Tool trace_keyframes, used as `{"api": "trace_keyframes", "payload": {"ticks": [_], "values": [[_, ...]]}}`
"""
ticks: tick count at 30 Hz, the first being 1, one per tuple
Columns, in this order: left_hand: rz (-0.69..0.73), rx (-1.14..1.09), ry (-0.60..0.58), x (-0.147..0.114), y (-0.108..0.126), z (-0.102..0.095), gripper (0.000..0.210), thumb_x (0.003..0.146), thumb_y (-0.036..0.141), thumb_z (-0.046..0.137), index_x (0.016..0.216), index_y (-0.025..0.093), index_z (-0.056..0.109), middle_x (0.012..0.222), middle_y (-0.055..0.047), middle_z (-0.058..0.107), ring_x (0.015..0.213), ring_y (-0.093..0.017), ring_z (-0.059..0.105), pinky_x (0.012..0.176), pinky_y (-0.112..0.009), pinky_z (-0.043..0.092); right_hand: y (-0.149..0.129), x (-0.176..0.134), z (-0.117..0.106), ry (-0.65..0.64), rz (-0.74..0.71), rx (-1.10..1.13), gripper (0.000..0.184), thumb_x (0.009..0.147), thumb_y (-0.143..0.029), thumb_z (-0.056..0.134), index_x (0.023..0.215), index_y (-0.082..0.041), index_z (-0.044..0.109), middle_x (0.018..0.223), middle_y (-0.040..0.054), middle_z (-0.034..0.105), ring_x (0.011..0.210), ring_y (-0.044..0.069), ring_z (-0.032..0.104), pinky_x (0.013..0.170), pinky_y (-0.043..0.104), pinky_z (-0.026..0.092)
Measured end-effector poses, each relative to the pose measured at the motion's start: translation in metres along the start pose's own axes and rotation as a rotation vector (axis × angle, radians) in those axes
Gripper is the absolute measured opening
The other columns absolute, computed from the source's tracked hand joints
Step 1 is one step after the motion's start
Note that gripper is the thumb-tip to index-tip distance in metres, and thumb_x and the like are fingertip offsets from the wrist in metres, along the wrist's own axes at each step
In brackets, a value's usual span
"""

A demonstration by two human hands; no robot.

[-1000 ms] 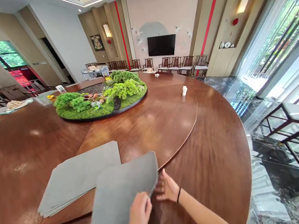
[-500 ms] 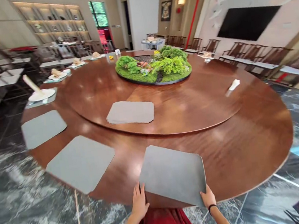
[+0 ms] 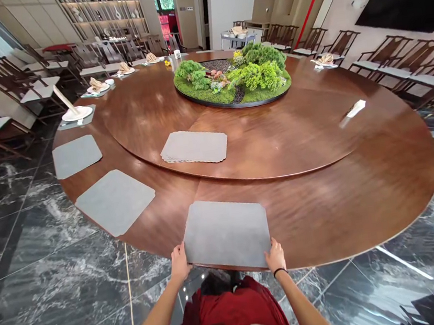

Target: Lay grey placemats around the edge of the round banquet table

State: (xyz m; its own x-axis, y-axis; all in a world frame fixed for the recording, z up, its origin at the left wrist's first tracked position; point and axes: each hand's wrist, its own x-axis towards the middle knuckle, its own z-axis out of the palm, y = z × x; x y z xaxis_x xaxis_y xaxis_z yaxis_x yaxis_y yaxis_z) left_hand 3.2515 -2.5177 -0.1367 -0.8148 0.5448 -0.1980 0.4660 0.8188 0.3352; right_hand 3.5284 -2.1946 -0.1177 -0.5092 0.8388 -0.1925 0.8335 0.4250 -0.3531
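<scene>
A single camera looks out from the person's head — forward and down across the near edge of the round table, whose full width fits in view. The red garment is close beneath the lens, with the left hand, right hand and grey mat just beyond. The planted centrepiece sits farther off; the wall shelf, upper left, stands well back.
</scene>
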Motion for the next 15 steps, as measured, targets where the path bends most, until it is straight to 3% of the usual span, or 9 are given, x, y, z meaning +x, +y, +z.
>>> {"api": "trace_keyframes", "payload": {"ticks": [4, 8, 15], "values": [[-0.056, 0.026, -0.033, 0.002, -0.001, -0.001, 0.092, 0.055, 0.016, 0.068, 0.137, 0.013, 0.026, 0.126, -0.014, 0.039, 0.116, -0.03, 0.046, 0.103, -0.042, 0.035, 0.015, -0.018, 0.004, -0.111, -0.203, -0.005, 0.075, 0.072, -0.022, 0.059, 0.141, -0.009, 0.031, 0.145, 0.0203, 0.033, 0.133, 0.034, 0.035, 0.111, 0.044, 0.028], [-0.094, 0.022, -0.113, 0.006, -0.008, -0.006, 0.09, 0.055, 0.017, 0.07, 0.135, 0.015, 0.029, 0.124, -0.014, 0.042, 0.118, -0.029, 0.046, 0.105, -0.039, 0.034, 0.025, -0.028, 0.008, -0.166, -0.286, -0.02, 0.092, 0.06, -0.02, 0.071, 0.143, -0.02, 0.031, 0.155, 0.014, 0.014, 0.136, 0.036, 0.029, 0.11, 0.047, 0.028], [-0.063, -0.011, -0.143, 0.012, -0.027, -0.016, 0.085, 0.057, 0.015, 0.068, 0.134, 0.016, 0.033, 0.124, -0.012, 0.043, 0.116, -0.026, 0.049, 0.105, -0.036, 0.035, 0.033, -0.022, 0.0, -0.21, -0.374, 0.045, 0.07, 0.062, -0.019, 0.07, 0.128, -0.019, 0.048, 0.149, 0.0128, 0.031, 0.13, 0.031, 0.037, 0.11, 0.044, 0.031]]}}
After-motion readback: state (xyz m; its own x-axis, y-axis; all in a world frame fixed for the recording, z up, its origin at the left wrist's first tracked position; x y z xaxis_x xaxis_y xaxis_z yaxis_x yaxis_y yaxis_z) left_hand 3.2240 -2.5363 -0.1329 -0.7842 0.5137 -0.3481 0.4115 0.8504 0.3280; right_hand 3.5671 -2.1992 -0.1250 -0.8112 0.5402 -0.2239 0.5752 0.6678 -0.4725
